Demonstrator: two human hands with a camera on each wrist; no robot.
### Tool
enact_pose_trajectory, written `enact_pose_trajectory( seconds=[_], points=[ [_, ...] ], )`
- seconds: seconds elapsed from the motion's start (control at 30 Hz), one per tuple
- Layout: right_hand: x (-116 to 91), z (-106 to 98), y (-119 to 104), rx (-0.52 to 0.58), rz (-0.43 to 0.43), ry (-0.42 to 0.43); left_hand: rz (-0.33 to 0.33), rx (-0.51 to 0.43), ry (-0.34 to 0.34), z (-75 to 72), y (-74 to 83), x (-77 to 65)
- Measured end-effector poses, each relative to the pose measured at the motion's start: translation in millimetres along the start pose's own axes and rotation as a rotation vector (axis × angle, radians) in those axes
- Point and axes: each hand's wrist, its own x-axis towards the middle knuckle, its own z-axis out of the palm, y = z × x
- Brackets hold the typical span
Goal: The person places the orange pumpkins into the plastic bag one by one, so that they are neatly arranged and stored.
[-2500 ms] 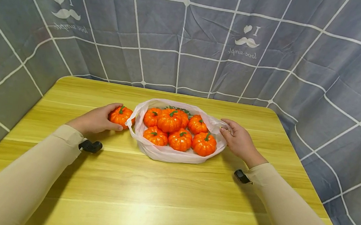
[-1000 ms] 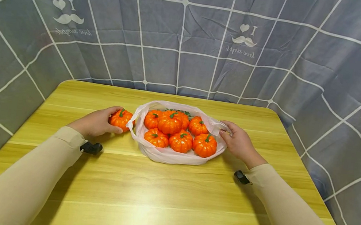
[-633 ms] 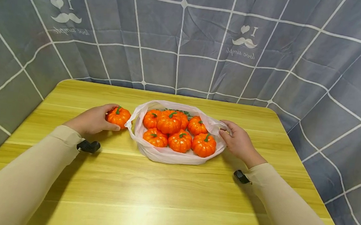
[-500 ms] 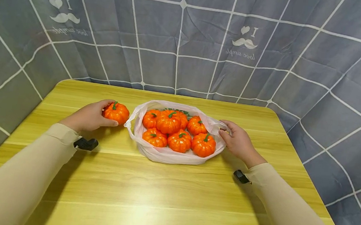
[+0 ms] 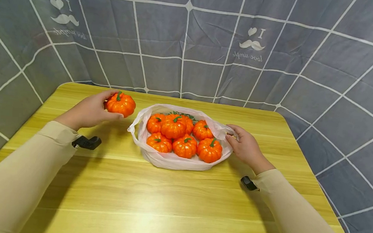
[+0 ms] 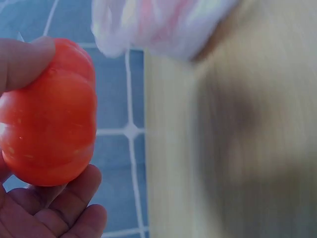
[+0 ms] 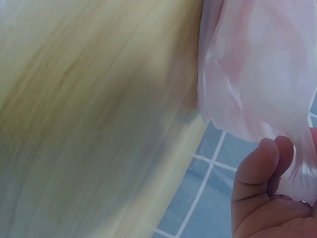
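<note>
My left hand (image 5: 89,109) grips a small orange pumpkin (image 5: 121,104) with a green stem, raised above the table to the left of the bag. In the left wrist view the thumb and fingers press the pumpkin (image 6: 54,114) from opposite sides. A thin white plastic bag (image 5: 174,163) lies with its mouth spread wide, and several similar pumpkins (image 5: 185,146) sit inside it, one resting on top of others. My right hand (image 5: 247,145) pinches the bag's right edge. The right wrist view shows the bag (image 7: 262,74) gathered between its fingers.
The light wooden table (image 5: 150,200) carries the bag near its middle. Behind it and at both sides hangs a grey curtain (image 5: 161,30) with white grid lines. A green print (image 5: 183,114) shows on the bag's inner back wall.
The left hand has lifted the pumpkin off the table beside the bag, moving it up and slightly left. The right hand keeps its hold on the bag, which stays in place.
</note>
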Motion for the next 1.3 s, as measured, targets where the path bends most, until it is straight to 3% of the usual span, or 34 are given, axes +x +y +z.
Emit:
enact_pose_trajectory(
  seconds=[0.23,0.47,0.93,1.3],
  points=[
    [-2.2,1.0,-0.3,0.006,-0.009,0.010,0.092,-0.051,0.005,8.3,39.9,0.0],
    [-3.9,3.0,0.0,0.013,-0.004,0.012,0.179,-0.077,-0.037,25.7,76.4,6.2],
    [-7.5,6.7,-0.5,0.016,0.003,0.027,0.267,-0.023,-0.092,67.4,128.2,25.2],
    [-10.7,6.7,-1.2,0.028,0.011,0.019,0.356,0.025,-0.118,99.6,155.0,36.9]
  ],
)
